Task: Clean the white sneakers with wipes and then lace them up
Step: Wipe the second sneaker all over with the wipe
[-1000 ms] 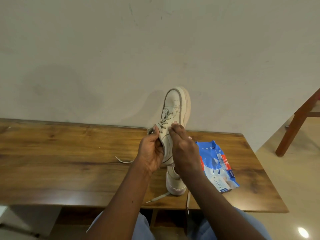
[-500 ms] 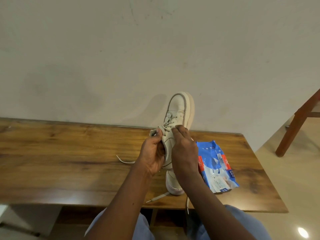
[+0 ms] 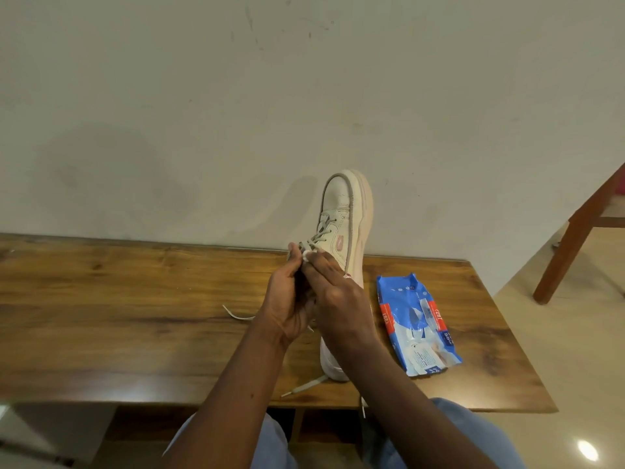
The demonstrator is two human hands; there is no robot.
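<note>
The white sneaker (image 3: 345, 211) stood up on end over the wooden table (image 3: 118, 316), with its toe pointing up in front of the wall (image 3: 203, 113). Both hands were at its grey shoelace (image 3: 314, 239). The left hand (image 3: 287, 308) had its fingers curled and pinched the lace. The right hand (image 3: 341, 299) pinched the same lace with its fingertips, right next to the left one. The two hands touched each other and hid the middle of the sneaker.

Below the hands, a white shoe end (image 3: 333, 362) sat on the table. I could not tell if it was the heel of the same sneaker or a second shoe.

One loose lace end (image 3: 236, 314) lay on the table left of the hands. Another (image 3: 304, 385) lay near the front edge. A blue pack of wipes (image 3: 417, 323) lay flat just beside the sneaker, on its right. A wooden chair leg (image 3: 575, 238) stood on the floor, well off to the right. Blue trousers (image 3: 473, 431) showed under the arms.
</note>
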